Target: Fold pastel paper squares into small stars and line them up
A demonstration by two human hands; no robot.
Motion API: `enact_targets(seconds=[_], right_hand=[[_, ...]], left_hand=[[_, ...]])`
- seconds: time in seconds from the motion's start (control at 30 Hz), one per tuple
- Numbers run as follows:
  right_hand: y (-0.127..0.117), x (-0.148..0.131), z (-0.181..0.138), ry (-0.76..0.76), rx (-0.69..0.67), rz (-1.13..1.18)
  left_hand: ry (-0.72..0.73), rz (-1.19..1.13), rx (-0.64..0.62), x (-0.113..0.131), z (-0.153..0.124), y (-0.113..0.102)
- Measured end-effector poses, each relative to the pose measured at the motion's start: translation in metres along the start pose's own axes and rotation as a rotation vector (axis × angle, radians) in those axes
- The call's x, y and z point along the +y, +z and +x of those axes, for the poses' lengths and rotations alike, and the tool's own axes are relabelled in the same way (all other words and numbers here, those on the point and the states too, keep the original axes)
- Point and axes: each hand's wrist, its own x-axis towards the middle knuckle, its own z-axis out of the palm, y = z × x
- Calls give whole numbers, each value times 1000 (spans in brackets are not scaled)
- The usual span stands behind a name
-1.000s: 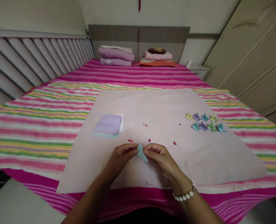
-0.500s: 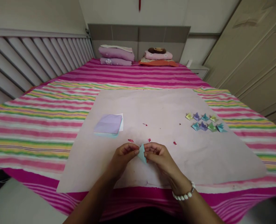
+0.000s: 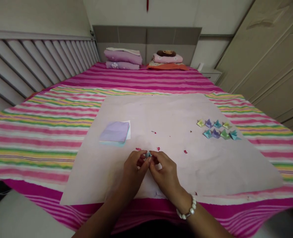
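Both hands meet at the front middle of a pale sheet (image 3: 211,168). Between their fingertips is a small light-blue folded paper (image 3: 148,154), mostly covered by the fingers. My left hand (image 3: 136,168) pinches it from the left, thumb and fingers closed. From the right, my right hand (image 3: 164,169) pinches the same paper, its thumb close to the left thumb. A white bead bracelet (image 3: 189,211) circles the right wrist. Small red scraps (image 3: 158,148) lie just beyond the hands.
A stack of square paper (image 3: 114,132), lilac on top, lies at the left. Several folded paper pieces (image 3: 216,134) in yellow, purple, blue and green stand in two rows at the right. Folded bedding (image 3: 123,57) sits by the headboard (image 3: 146,36). A slatted rail (image 3: 42,62) runs along the left.
The light-blue paper has turned from an upright triangle to a smaller shape mostly hidden by the fingers. Both hands have drawn together, and the right wrist has shifted left.
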Motion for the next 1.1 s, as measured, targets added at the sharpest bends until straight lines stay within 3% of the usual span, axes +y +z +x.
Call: enact_targets(seconds=[0.33,0.53,0.7,0.93,1.1], right_hand=[[1,3,2,-15,-24,-16],[2,4,1,42,16,58],[-2,5,7,189,20,255],[-10,15,16,590,-29,651],[-10,14,14,638,-60,759]], left_hand=[[175,237,-41,0,4,-1],[167,148,-39,-1,6,0],[66,-39,-81,-1,9,-4],[149,-30,-253,-3,8,-12],[98,-52,-168,-1,11,-10]])
